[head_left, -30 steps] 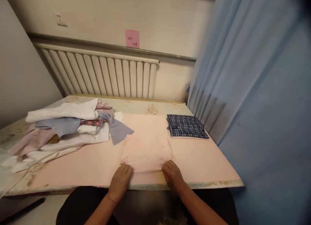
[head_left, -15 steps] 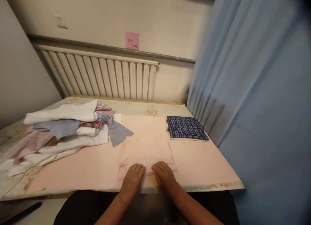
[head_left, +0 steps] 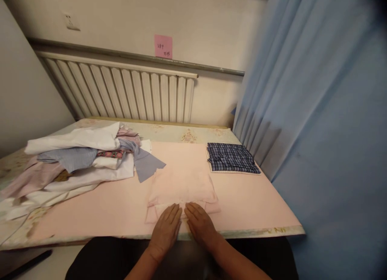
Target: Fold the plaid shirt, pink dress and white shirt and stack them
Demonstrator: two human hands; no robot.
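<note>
A pale pink folded garment (head_left: 183, 187) lies in front of me on a pink cloth (head_left: 105, 215) of nearly the same colour. Both of my hands rest on the garment's near edge, side by side with a narrow gap between the fingertips. My left hand (head_left: 166, 227) lies fairly flat, its fingers stretched forward over the fabric. My right hand (head_left: 201, 223) does the same on the other side, fingers straight. Neither hand grips the cloth; part of the near edge is hidden under them.
On the left lies a heap of clothes (head_left: 75, 159) in white, blue and pink. A folded dark plaid garment (head_left: 232, 158) sits at the right. A blue curtain (head_left: 302, 110) hangs along the right side; a radiator (head_left: 130, 88) stands behind the table.
My right hand has shifted slightly left, closer to my left hand. The fingers of both hands look straighter and flatter on the garment. The garment has stayed in place.
</note>
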